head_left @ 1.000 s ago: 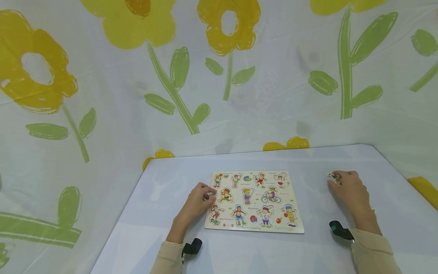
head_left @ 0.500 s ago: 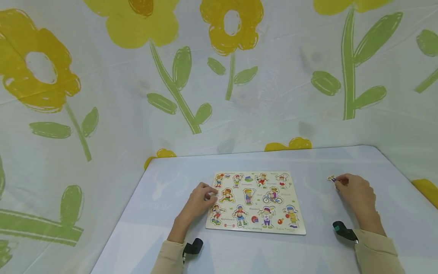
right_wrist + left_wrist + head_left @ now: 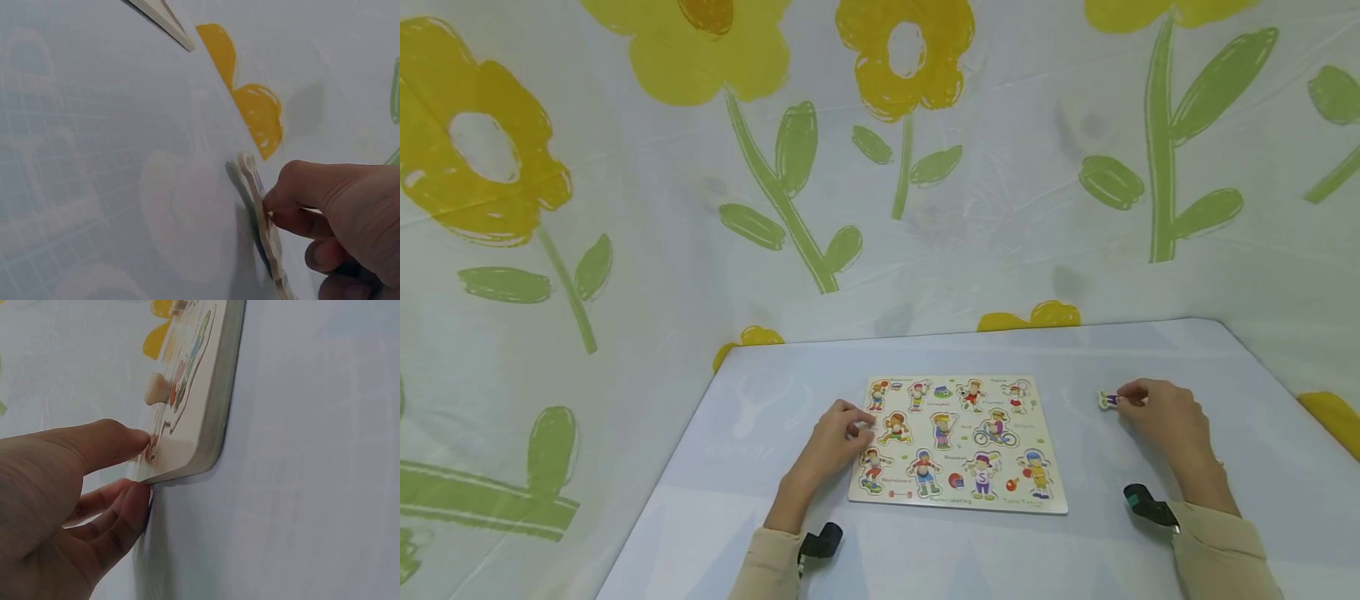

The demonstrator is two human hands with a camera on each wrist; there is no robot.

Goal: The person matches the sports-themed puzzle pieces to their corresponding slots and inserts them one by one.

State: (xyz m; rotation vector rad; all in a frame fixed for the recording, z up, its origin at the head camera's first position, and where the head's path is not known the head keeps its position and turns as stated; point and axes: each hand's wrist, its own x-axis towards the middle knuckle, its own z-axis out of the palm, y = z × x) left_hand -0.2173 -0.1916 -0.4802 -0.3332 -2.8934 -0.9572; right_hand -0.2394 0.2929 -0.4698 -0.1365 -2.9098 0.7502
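Note:
A pale wooden peg puzzle board point(image 3: 958, 493) with pictures of children at sports lies flat in the middle of the table. My left hand point(image 3: 841, 433) holds its left edge. In the left wrist view my left thumb point(image 3: 115, 439) lies on the board's face, near a round wooden peg point(image 3: 157, 389), and the other fingers are at the rim. To the right of the board, my right hand point(image 3: 1172, 421) pinches a small figure-shaped puzzle piece point(image 3: 1107, 401) between thumb and fingertips. Seen edge-on in the right wrist view, the puzzle piece point(image 3: 262, 219) sits close to the tabletop; fingers hide part of it.
The white table point(image 3: 760, 492) carries faint printed shapes. A flower-print curtain point(image 3: 985, 200) hangs along its back and left side. Black wrist cameras point(image 3: 823, 542) are strapped at both cuffs. A corner of the board point(image 3: 169, 22) appears high in the right wrist view.
My right hand has turned the puzzle piece and shifted it left, a little nearer the board and toward me. My left hand keeps its place on the board's edge.

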